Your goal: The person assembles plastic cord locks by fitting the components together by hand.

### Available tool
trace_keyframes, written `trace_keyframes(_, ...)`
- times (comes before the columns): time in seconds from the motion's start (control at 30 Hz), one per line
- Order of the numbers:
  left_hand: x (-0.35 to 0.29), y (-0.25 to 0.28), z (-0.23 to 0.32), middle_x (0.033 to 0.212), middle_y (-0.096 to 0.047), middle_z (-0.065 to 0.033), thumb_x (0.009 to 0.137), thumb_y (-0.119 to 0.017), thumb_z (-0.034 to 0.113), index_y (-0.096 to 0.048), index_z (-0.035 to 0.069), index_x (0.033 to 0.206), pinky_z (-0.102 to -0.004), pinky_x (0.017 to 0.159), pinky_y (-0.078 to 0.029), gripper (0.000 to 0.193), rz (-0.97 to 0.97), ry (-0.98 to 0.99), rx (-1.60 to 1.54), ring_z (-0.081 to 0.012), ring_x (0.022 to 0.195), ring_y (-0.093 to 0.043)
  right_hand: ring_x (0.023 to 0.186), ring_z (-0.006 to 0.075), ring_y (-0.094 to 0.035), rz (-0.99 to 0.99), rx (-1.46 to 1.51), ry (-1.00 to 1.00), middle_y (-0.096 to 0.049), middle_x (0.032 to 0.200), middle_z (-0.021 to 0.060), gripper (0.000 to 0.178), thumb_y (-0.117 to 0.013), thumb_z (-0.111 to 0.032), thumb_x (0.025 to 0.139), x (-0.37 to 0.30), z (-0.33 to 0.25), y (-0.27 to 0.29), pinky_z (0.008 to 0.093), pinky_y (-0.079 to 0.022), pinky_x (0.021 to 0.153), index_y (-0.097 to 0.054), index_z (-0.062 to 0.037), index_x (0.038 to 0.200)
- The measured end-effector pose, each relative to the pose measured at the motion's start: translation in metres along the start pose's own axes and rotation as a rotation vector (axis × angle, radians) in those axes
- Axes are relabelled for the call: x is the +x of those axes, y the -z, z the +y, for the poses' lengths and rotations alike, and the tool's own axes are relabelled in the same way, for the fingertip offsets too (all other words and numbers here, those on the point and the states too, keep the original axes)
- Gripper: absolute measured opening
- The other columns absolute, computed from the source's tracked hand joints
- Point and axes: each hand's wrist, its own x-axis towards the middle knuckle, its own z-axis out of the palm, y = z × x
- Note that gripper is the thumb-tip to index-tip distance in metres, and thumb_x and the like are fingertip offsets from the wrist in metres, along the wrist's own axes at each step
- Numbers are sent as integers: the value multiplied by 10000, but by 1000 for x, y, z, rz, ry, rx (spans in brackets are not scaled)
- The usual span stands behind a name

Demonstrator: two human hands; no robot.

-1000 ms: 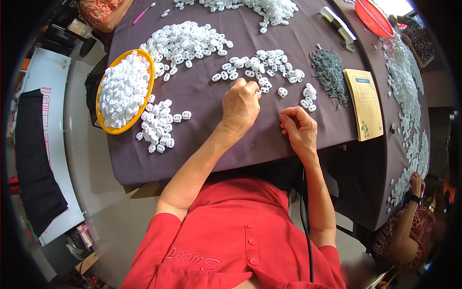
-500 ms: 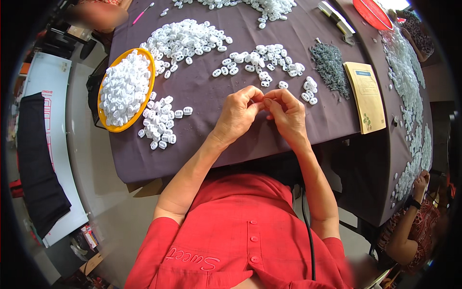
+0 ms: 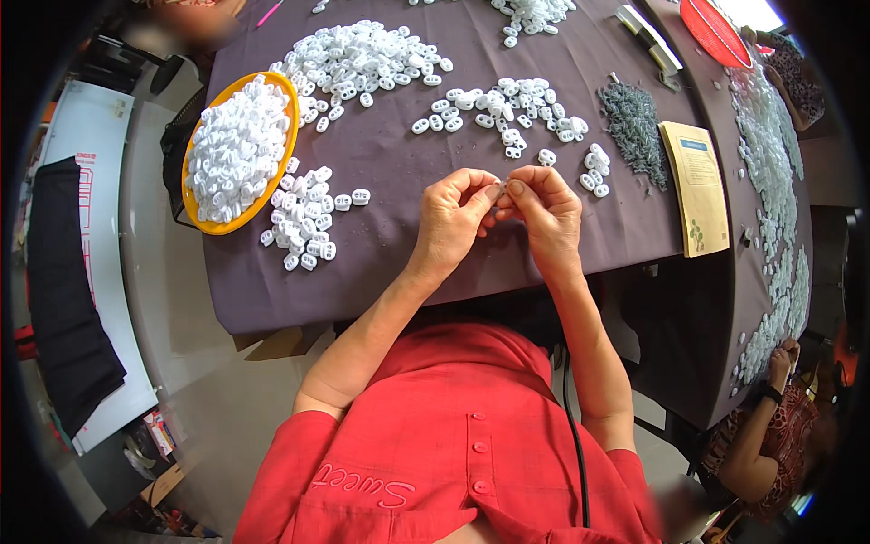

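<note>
My left hand and my right hand meet fingertip to fingertip above the near part of the dark tablecloth. Both are closed in a pinch, thumbs against forefingers. A tiny light bit shows between the fingertips, too small and too covered to name. Just beyond my hands lie loose white oval plastic pieces with two holes. One such single piece sits nearest my right fingers, and a small cluster lies to its right. Farther right is a heap of small grey translucent parts.
At the left a yellow basket holds many white pieces, beside a smaller heap and a larger one. A brown paper booklet lies right. On the adjoining table are clear plastic parts, a red basket and a co-worker's hand.
The table appears slightly shifted in view. My fingertips have changed their pinch, and my right thumb now points up at the join. A light bit shows between them.
</note>
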Motion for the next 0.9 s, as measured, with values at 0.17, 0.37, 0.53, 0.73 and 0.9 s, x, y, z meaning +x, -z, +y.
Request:
trace_keyframes(0.17, -2, 0, 7, 666, -585, 7, 866, -548, 134, -588, 35, 839, -184, 437, -417, 109, 16, 31, 21, -39, 516, -508, 698, 101, -604, -43, -100, 14, -605, 793, 53, 74, -523, 3, 859, 3, -2, 4, 223, -522, 610, -556, 7, 925)
trace_keyframes(0.37, -2, -1, 6, 645, -568, 8, 869, -538, 131, -565, 34, 819, -190, 412, -406, 112, 9, 3, 83, -45, 498, -502, 694, 97, -602, -102, -129, -29, -603, 788, 47, 83, -514, 20, 854, 4, -6, 6, 228, -527, 607, -553, 1, 925)
trace_keyframes(0.53, -1, -1, 4, 636, -569, -10, 873, -521, 100, -561, 22, 823, -204, 410, -414, 101, -14, -26, 154, -51, 491, -508, 677, 81, -591, -120, -231, -42, -601, 752, 43, 68, -515, 22, 849, 6, -6, 10, 213, -517, 578, -563, 6, 895)
trace_keyframes(0.73, 0, -1, -2, 620, -569, -22, 870, -517, 76, -563, 4, 828, -214, 408, -429, 96, -31, -67, 192, -58, 481, -518, 600, 68, -572, -164, -514, -68, -604, 687, 29, 64, -525, 18, 832, 7, -21, 10, 200, -486, 535, -589, 20, 840)
trace_keyframes(0.9, -2, -3, -4, 656, -565, 2, 882, -520, 73, -581, 16, 850, -186, 429, -431, 90, -20, -38, 153, -45, 504, -517, 579, 64, -563, -151, -524, -67, -601, 668, 25, 66, -532, 14, 828, 6, -14, 7, 198, -477, 526, -598, 22, 829)
